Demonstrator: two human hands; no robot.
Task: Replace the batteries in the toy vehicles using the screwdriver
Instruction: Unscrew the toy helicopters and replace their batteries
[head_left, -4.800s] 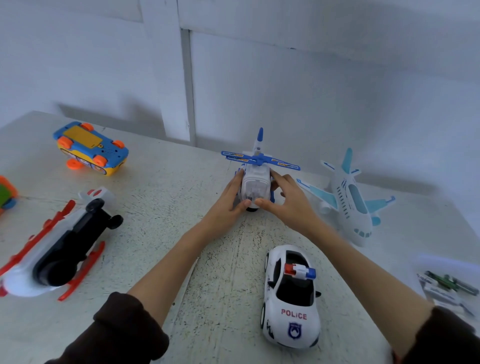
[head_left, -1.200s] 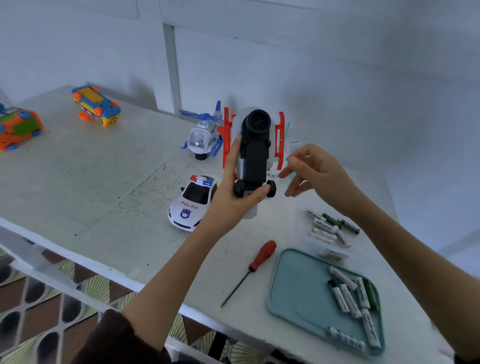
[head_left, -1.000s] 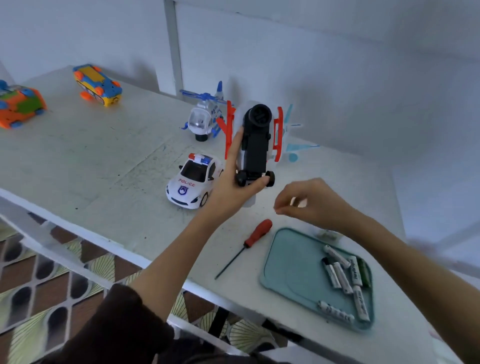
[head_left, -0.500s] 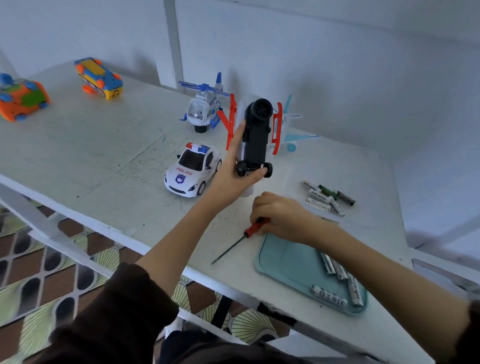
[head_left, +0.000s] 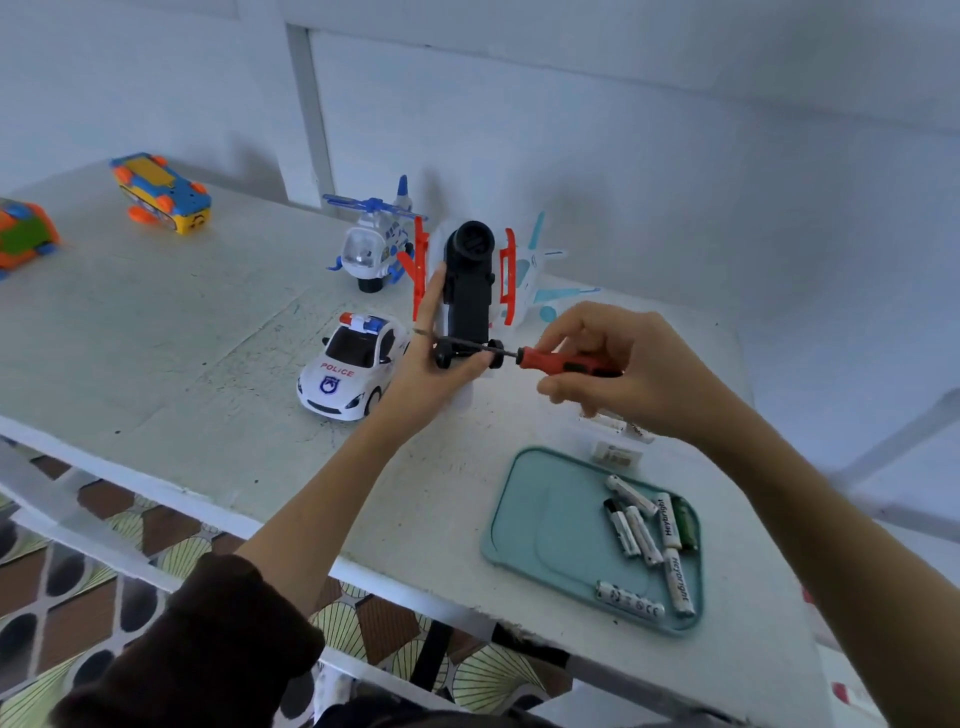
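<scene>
My left hand (head_left: 431, 358) grips a white toy helicopter with red skids (head_left: 467, 283), held on end above the table with its black underside facing me. My right hand (head_left: 618, 364) holds a red-handled screwdriver (head_left: 550, 359) level, its shaft pointing left across the toy's lower end near the small black wheels. A teal tray (head_left: 540, 525) at the front right holds several batteries (head_left: 649, 540). More batteries (head_left: 615, 447) lie behind the tray, partly hidden by my right wrist.
A police car (head_left: 353, 366) stands just left of my left hand. A blue and white helicopter (head_left: 371, 244) and a white airplane (head_left: 540, 275) stand behind the held toy. Two colourful toy vehicles, one (head_left: 161, 192) and the other (head_left: 23, 236), sit far left. The table's front edge (head_left: 208, 512) is close.
My right hand dropped to the table, picked up the screwdriver and raised it to the held helicopter's lower end. My left hand kept the toy upright.
</scene>
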